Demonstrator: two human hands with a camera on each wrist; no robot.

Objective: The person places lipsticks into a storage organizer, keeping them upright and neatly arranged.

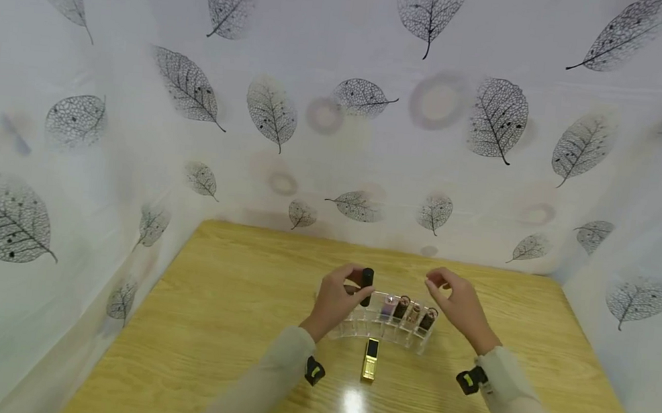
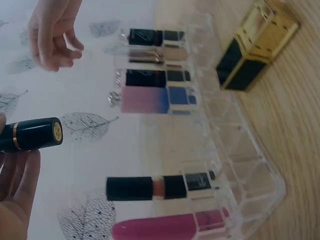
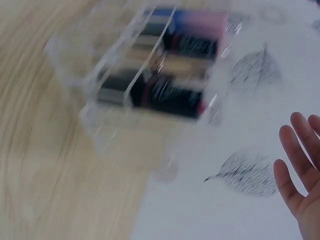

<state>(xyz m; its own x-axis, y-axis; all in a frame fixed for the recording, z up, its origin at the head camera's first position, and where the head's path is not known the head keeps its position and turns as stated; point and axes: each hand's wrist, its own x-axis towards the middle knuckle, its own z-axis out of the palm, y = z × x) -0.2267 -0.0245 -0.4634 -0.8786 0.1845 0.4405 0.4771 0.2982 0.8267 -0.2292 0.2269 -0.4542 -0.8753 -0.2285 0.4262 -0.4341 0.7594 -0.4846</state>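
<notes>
My left hand (image 1: pixel 335 305) holds a black lipstick (image 1: pixel 367 286) upright above the left part of a clear lipstick organizer (image 1: pixel 390 335). In the left wrist view, this lipstick (image 2: pixel 37 134) shows a thin gold band and a gold emblem on its end. Past the organizer's right end, my right hand (image 1: pixel 460 307) is in the air, fingers loosely bent and holding nothing. Slots of the organizer contain a pink-and-blue lipstick (image 2: pixel 145 99), a black lipstick with a pinkish band (image 2: pixel 130 188), a magenta tube (image 2: pixel 155 227) and several others.
A gold-and-black lipstick (image 1: pixel 370 360) lies on the wooden table (image 1: pixel 223 329) in front of the organizer. White sheeting with a leaf print (image 1: pixel 348 148) rises behind the table and on both sides.
</notes>
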